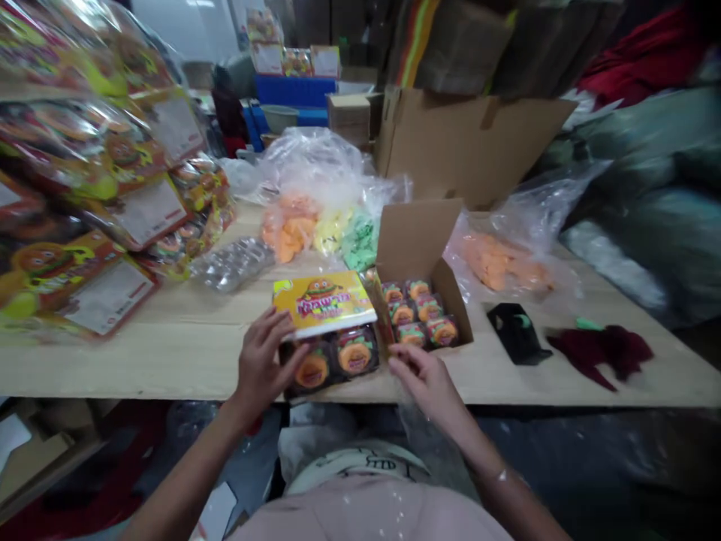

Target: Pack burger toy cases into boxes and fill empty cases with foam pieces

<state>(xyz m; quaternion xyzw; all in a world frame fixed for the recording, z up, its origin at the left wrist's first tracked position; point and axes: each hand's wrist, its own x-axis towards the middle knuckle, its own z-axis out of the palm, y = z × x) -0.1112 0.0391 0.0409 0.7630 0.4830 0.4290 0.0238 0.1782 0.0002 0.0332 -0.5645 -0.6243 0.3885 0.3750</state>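
Display box point(330, 297) smooth card; carton point(414, 240) matt cardboard; bag point(318, 154) glossy plastic

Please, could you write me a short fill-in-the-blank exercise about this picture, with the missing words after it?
1. The left hand is at a pack whose card is mostly ____.
2. The carton beside it stands ____, showing burgers inside.
3. Left of the dark red cloth lies a ____ object.

Missing words: yellow; open; black.

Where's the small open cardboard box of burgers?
Head view, right of centre: the cardboard box stands on the table between the yellow-topped pack on its left and the black object, just beyond the right hand.
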